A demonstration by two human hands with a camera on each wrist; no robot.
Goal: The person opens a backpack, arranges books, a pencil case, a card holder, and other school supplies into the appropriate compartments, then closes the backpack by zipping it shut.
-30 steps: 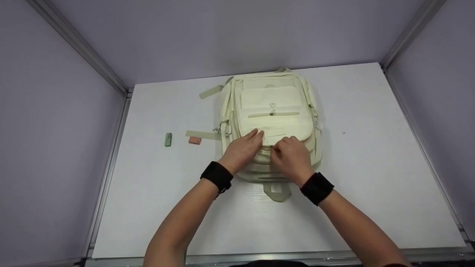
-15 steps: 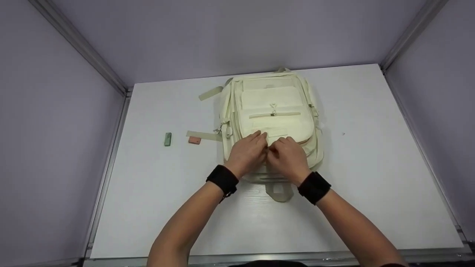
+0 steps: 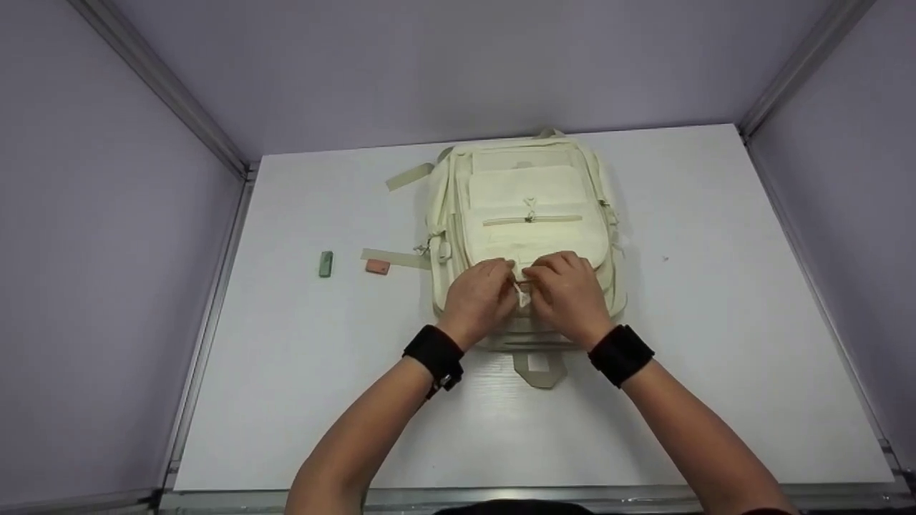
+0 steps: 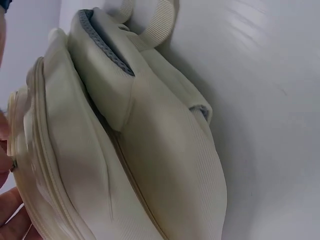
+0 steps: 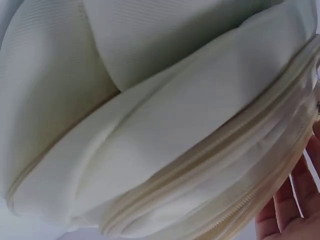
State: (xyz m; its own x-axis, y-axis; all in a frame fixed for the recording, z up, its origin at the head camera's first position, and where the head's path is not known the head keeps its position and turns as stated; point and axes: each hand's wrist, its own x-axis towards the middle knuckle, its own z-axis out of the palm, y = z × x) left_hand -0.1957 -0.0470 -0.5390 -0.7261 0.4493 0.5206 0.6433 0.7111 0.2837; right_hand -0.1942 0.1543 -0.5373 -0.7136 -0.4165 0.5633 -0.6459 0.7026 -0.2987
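A cream backpack (image 3: 526, 186) lies front up on the white table, its webbing top handle (image 3: 540, 375) toward the person. At the lower edge of its front pocket (image 3: 572, 239), my left hand (image 3: 479, 300) and right hand (image 3: 572, 293) meet with bent fingers, almost touching. Both grip the zippered edge. A small light zipper pull (image 3: 524, 295) hangs between them. In the left wrist view, left fingertips (image 4: 5, 162) pinch beside a bit of metal on the pocket rim. In the right wrist view, right fingers (image 5: 290, 205) lie against the zippered edge; the thumb is hidden.
Left of the bag, a small green block (image 3: 325, 264) and a pinkish-red block (image 3: 377, 267) lie on the table (image 3: 701, 343). A loose strap (image 3: 393, 257) reaches out beside the red one. Grey panels (image 3: 501, 64) stand at the back and both sides.
The left hand has moved right and closer to the pocket's middle, its fingers now bent. The right hand went slightly left, then back right. Bag and blocks stay put.
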